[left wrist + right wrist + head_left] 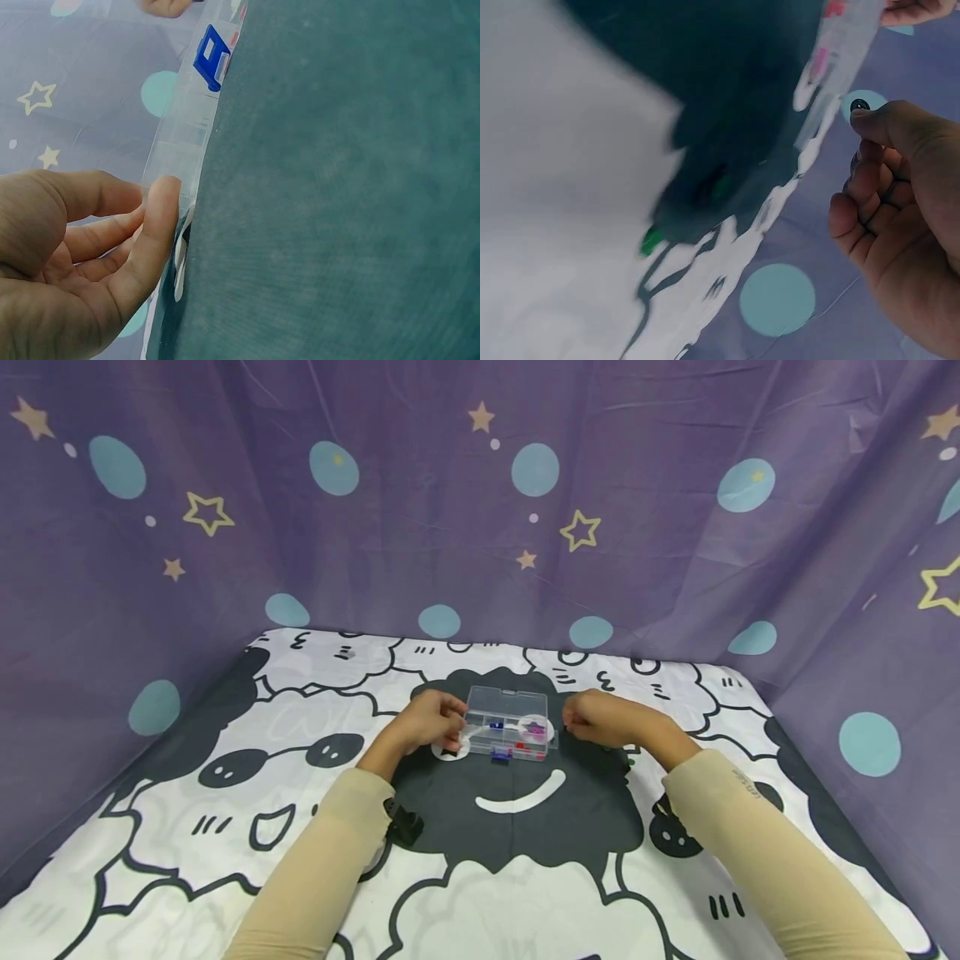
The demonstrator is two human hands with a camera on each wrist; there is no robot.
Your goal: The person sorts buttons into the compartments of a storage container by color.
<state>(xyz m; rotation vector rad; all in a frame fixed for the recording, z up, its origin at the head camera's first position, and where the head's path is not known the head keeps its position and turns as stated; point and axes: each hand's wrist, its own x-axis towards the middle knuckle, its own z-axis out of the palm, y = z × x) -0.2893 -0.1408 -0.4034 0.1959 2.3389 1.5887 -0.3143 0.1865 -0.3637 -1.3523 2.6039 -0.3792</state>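
A clear plastic compartment box (471,743) lies on the dark part of the cloth, its clear lid (507,700) raised at the back. Inside are small blue pieces (497,726), pink pieces (534,731) and red pieces (521,745). A blue latch (213,58) hangs at the front. My left hand (429,722) grips the box's left end between thumb and fingers. Just beyond the right end, my right hand (907,180) pinches a small round black piece (860,105) between thumb and forefinger, the other fingers curled.
The tablecloth (525,910) has a black-and-white cartoon print. A small green piece (652,241) lies on it to the right of the box. Behind the table hangs a purple curtain (435,518) with stars and blue spots. A black device (405,824) sits at my left wrist.
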